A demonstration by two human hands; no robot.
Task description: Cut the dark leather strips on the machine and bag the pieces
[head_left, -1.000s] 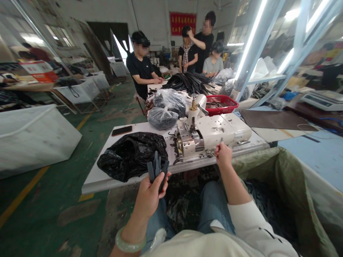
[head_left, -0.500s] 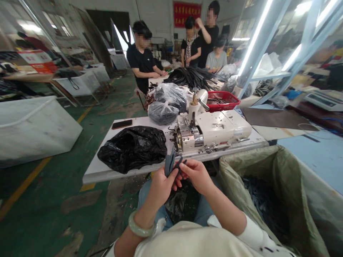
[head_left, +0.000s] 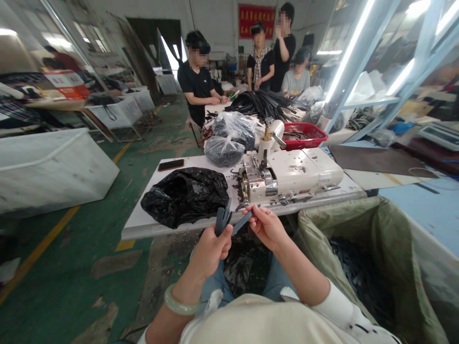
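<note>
Several grey strips [head_left: 221, 220]; banner [head_left: 255, 21] lettering illegible.

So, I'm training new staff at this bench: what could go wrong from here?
The left hand pinches a loose bundle of dark strips while the right hand grips a single strip angled out of it; the rest could slip and drop. Both hands are close to the machine with its metal head, so a finger might catch there.
</note>
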